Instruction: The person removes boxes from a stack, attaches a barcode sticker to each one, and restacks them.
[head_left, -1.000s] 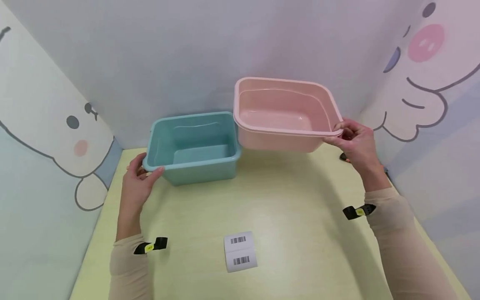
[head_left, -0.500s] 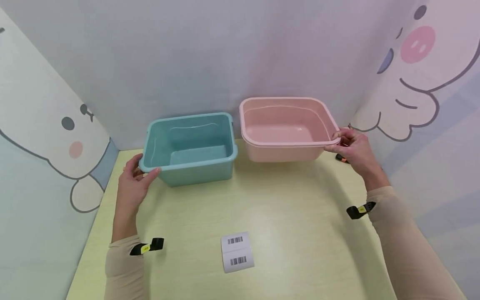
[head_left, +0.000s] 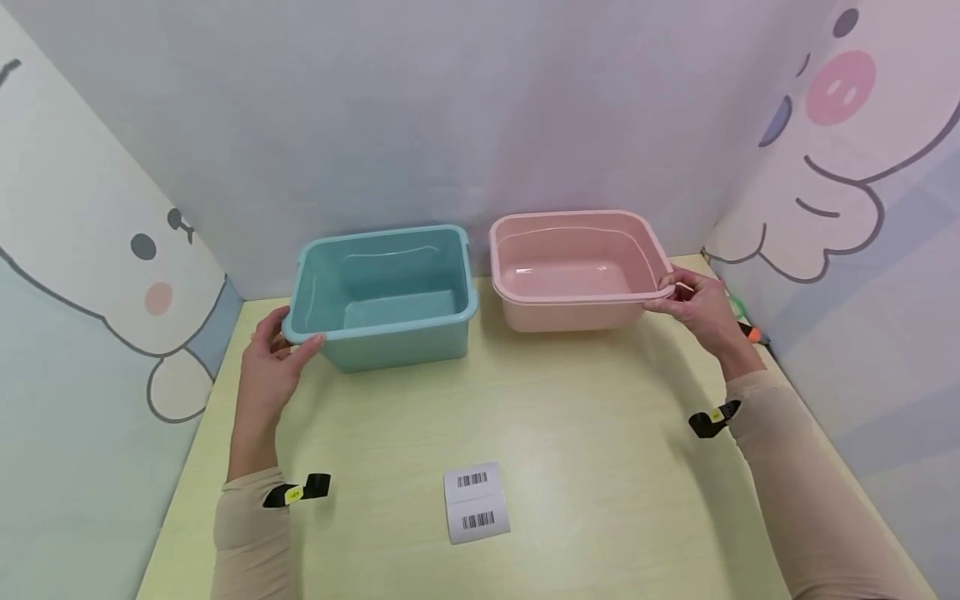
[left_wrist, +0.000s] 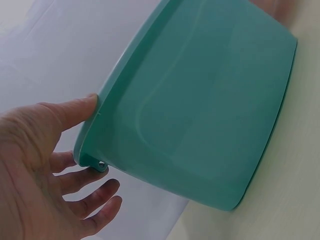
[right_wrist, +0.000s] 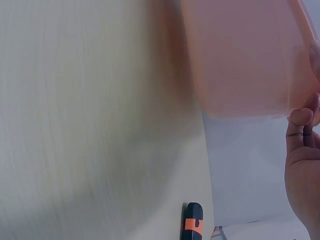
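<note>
A teal plastic bin stands at the back left of the table. My left hand grips its near left corner, thumb on the rim and fingers around the outside; the left wrist view shows the thumb pressing the rim of the bin. To the right is a pink plastic bin, level and near the back wall. My right hand pinches its near right rim corner. In the right wrist view the pink bin has a shadow beside its base; I cannot tell whether it touches the table.
A white paper sheet with two barcode labels lies at the table's front middle. Beyond my right hand are a black-and-orange object and a green curved piece by the right wall. Walls enclose the table at the back and sides.
My right hand has lowered the pink bin from a raised, tilted position beside the teal bin to nearly level near the table. The left hand and teal bin have barely moved.
</note>
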